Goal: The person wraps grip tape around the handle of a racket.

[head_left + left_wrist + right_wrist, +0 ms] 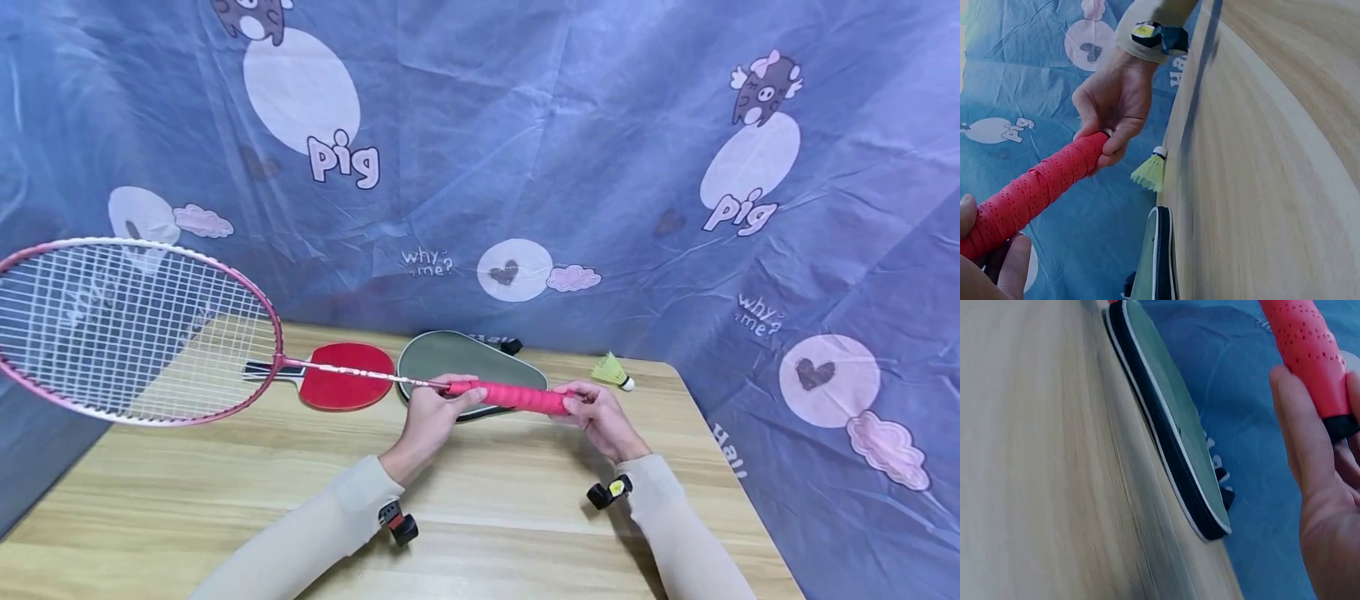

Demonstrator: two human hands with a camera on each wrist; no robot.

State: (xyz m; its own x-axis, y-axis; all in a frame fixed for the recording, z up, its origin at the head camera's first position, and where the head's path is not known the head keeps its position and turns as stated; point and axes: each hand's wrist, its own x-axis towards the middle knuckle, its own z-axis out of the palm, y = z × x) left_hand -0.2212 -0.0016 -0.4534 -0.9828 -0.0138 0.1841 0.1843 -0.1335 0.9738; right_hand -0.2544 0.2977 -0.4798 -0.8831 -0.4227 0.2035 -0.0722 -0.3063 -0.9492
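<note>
A badminton racket is held above the table, its pink-and-white strung head out to the left. My left hand grips the upper end of its red wrapped handle, near the shaft. At the butt end, my right hand pinches the handle between thumb and fingers. Perforated wrap runs along the handle in the left wrist view, with the right hand at its far end. Seen from the right wrist, the black butt cap sits between the fingers and thumb of that hand.
Behind the racket lie a red table tennis paddle and a green paddle case with white piping. A yellow shuttlecock lies at the back right of the wooden table. A blue printed cloth hangs behind and along the sides.
</note>
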